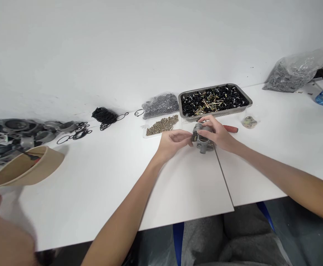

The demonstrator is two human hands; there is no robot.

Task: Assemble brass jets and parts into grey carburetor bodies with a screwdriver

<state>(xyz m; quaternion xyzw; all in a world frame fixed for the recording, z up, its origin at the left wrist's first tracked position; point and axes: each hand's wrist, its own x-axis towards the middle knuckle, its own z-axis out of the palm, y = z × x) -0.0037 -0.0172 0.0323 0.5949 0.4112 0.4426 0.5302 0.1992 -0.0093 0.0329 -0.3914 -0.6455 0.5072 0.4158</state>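
Housing (pixel 202 143): a grey metal part at or just above the table (pixel 95 192), near the far end of the seam (pixel 224 179), between the two hands.
Direction: its round bore faces up and toward the wearer; a short stub (pixel 203 149) points to the near table edge. The long axis appears to run from far to near, though fingers hide part of the body.
Left hand (pixel 175 143): thumb and fingertips pinched narrow on a small dark fitting (pixel 194 138) at the housing's left side, probably for fine control.
Right hand (pixel 217 133): fingers curved over the housing's far and right sides, thumb across its top, gripping it; presumably this steadies the body against the left hand's pressure.
Tray (pixel 219 113): just beyond the hands, holding black clips and brass-coloured pins, probably for easy reach.
Brass pieces (pixel 163 125): heaped beyond the left hand, likewise near.
Red handle (pixel 230 129): beside the right hand, partly hidden behind it.
Bowl (pixel 52 162): well apart, far left, near another person's blurred arm (pixel 6 236).
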